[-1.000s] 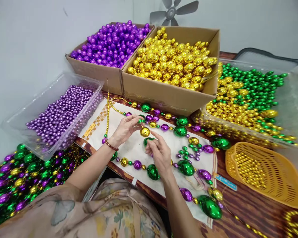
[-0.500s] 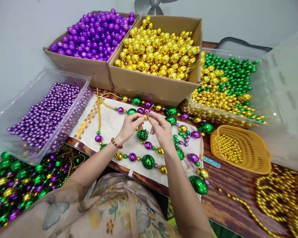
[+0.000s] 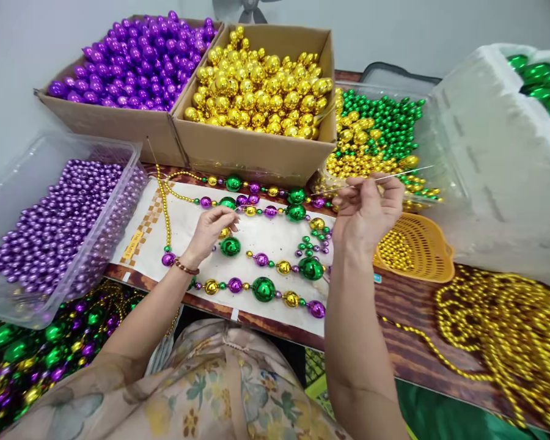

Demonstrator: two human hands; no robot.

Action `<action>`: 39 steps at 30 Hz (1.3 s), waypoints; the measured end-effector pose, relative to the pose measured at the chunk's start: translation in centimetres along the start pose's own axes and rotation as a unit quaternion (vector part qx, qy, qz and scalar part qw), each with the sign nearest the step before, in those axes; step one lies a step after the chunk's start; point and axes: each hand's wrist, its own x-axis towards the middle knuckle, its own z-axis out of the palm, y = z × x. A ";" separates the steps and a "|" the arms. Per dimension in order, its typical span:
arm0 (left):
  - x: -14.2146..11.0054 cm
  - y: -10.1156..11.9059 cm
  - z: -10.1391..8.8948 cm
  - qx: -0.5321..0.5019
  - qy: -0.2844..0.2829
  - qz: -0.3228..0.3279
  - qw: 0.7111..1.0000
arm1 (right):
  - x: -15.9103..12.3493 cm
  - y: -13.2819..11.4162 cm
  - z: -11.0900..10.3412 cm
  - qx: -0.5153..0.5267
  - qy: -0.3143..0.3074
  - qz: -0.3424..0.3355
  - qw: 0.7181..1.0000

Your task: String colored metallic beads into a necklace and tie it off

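Clearly, in the head view, things are best placed by the white cloth mat [image 3: 275,235]. Over its middle, the left hand [image 3: 211,231] has thumb and forefinger narrowed to a pinch on a fine thread [image 3: 244,205], with a gold bead [image 3: 224,233] just under the fingertips and a green bead [image 3: 230,246] below on the mat; whether the fingers also nip the gold bead is hidden. Above the mat's right edge, the right hand [image 3: 366,205] is raised, fingers curled around a long needle [image 3: 412,172] that sticks out past them to the right. The thread seems to span the two hands, though it is too fine to follow throughout.

Done well, this calls for a straight, even pull: a firm left pinch close to the bead and a smooth right hand, so the thread neither kinks nor rubs at the hole. The needle's free end wants watching, as it points over the clear tub [image 3: 442,150] beyond the mat's right side. Slack is best kept off the bead strand [image 3: 284,267] on the mat's near half and the loose small beads [image 3: 308,246] toward its right, where a loop could snag.
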 end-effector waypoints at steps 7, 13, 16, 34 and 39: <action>-1.2 0.4 -2.6 -0.062 0.062 0.000 0.996 | -3.6 1.1 -1.7 -0.226 -0.298 0.058 0.926; -2.1 0.9 -3.8 -0.046 0.094 0.023 0.994 | -5.9 4.4 -1.7 -0.480 -0.419 0.031 0.770; -2.1 0.6 -4.0 -0.052 0.104 0.039 0.992 | -6.2 4.5 -1.2 -0.603 -0.448 0.008 0.660; -2.0 1.1 -7.0 0.185 -0.007 0.043 0.982 | -7.5 3.9 11.0 -0.212 -0.655 0.127 0.714; -1.7 -0.8 -9.5 0.195 -0.017 0.003 0.981 | -5.2 4.6 9.3 -0.234 -0.584 0.166 0.759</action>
